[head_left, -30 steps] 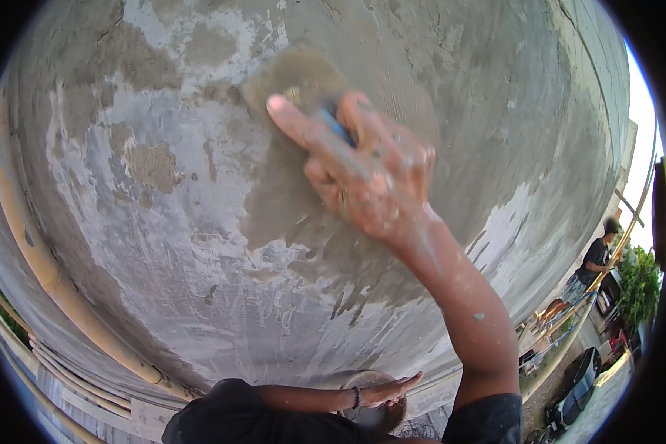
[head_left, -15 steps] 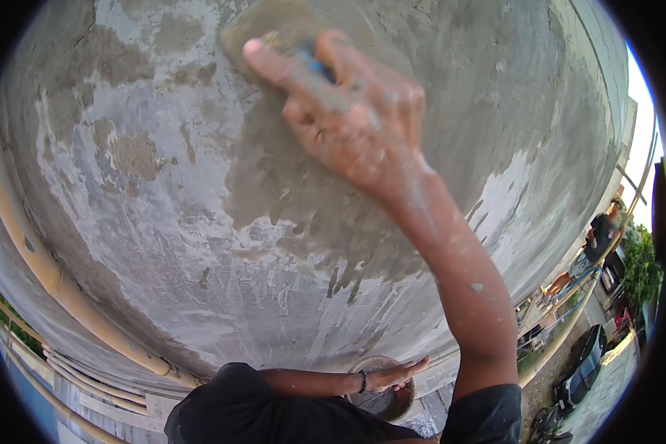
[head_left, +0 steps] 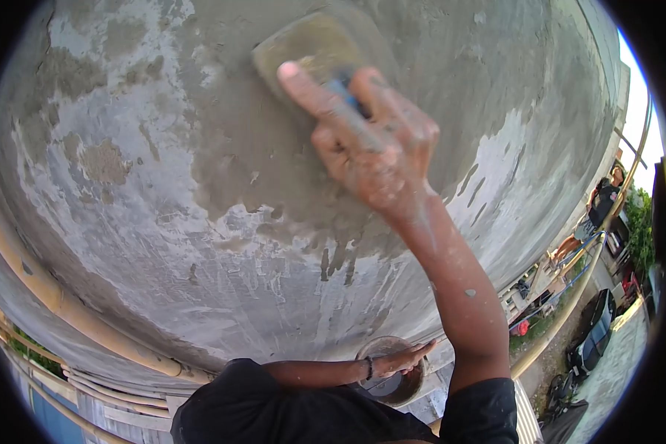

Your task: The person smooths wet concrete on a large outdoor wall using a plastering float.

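My right hand point(head_left: 377, 137) is wrapped round the blue handle of a plastering trowel point(head_left: 311, 44), one finger stretched out along the back of its broad, rounded plate. The plate lies against the grey wall point(head_left: 274, 170), over dark wet plaster, and is smeared by motion. Low in the view, my left hand point(head_left: 401, 362) is held out flat with its fingers extended and nothing in it. It overlaps the rim of a round bucket point(head_left: 414, 391), which has grey, wet-looking contents. Grey splashes spot my right hand and forearm.
Bamboo poles point(head_left: 74, 314) run along the wall's left side, and another bamboo pole point(head_left: 562, 337) slants at the right. Beyond it a person point(head_left: 603, 203) in a dark top is by the scaffold. A parked motorbike point(head_left: 593, 337) is below at the far right.
The trowel and my right hand have moved a little down and to the right. My left hand stays flat by the bucket. The whole view has shifted slightly.
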